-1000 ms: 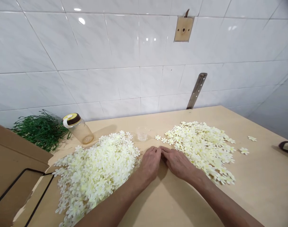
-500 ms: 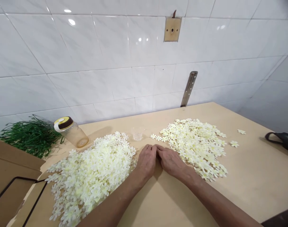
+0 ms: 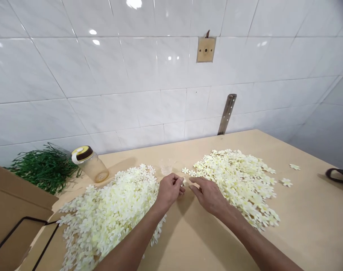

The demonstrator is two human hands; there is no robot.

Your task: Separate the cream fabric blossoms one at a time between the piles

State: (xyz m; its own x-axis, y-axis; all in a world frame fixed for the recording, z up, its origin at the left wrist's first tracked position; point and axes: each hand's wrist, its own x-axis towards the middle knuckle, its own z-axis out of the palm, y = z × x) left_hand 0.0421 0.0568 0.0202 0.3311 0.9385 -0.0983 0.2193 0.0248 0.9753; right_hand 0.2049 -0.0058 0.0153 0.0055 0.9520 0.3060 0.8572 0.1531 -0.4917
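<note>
My left hand (image 3: 170, 190) is closed in a pinch on a small white artificial flower (image 3: 184, 182), partly hidden by the fingers. Facing it across a narrow gap, my right hand (image 3: 207, 192) has its thumb and index finger apart and holds nothing I can see. Beside my left forearm spreads a large heap of white artificial flowers (image 3: 115, 210). Another heap of pale yellow-white flowers (image 3: 239, 180) lies beyond and to the right of my right hand. Just behind my left hand stands a small clear plastic cup (image 3: 166, 169).
A tilted-looking bottle (image 3: 92, 165) with a yellow and brown lid stands at the back left, near green artificial stems (image 3: 44, 165). A cardboard box (image 3: 16, 210) occupies the left edge. Two single flowers (image 3: 287, 182) lie at the right, near a black strap (image 3: 339, 176). Tiled wall (image 3: 132, 113) backs the table.
My hands, which were together at the fingertips, have come apart. The flower now shows in my left fingers, and my right fingers have opened. The view has tilted up slightly.
</note>
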